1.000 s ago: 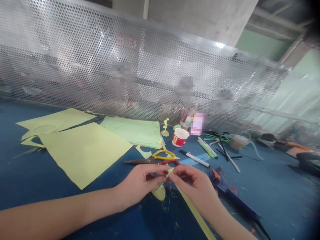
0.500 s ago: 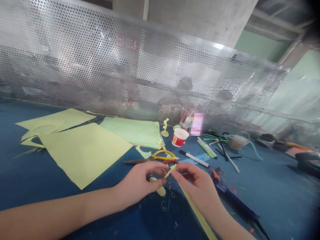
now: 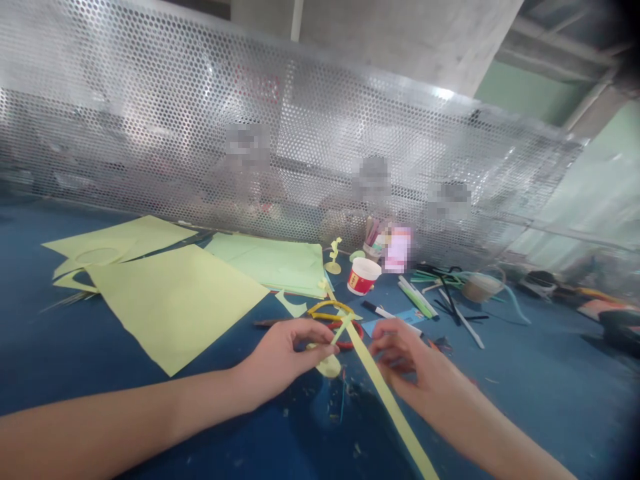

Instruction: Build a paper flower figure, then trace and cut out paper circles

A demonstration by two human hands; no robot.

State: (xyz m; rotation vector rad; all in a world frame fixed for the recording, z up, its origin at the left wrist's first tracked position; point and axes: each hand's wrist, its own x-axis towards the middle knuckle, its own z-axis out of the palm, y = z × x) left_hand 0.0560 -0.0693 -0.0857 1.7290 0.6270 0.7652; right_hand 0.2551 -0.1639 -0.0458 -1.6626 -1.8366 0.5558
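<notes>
My left hand (image 3: 295,350) pinches a small narrow strip of yellow-green paper (image 3: 341,329) between thumb and fingertips. Below those fingertips lies a round piece of the same paper (image 3: 331,367), partly covered. My right hand (image 3: 417,367) hovers to the right, fingers loosely bent and apart, with nothing seen in it. Between the two hands a long yellow paper strip (image 3: 393,403) runs down to the frame's lower edge. Just beyond the left hand are scissors with yellow handles (image 3: 327,313) and a red-handled tool (image 3: 356,335), partly hidden.
Large yellow paper sheets (image 3: 175,300) and a green stack (image 3: 270,263) cover the left. Farther back stand a small paper figure (image 3: 333,259) and a red-white paper cup (image 3: 364,277). Markers (image 3: 417,298) and pipe cleaners (image 3: 453,300) lie right. A perforated metal screen (image 3: 165,140) borders the blue table.
My right hand has let go of the small paper piece and drawn away to the right, its fingers parting. The left hand keeps its pinch. The view has shifted slightly.
</notes>
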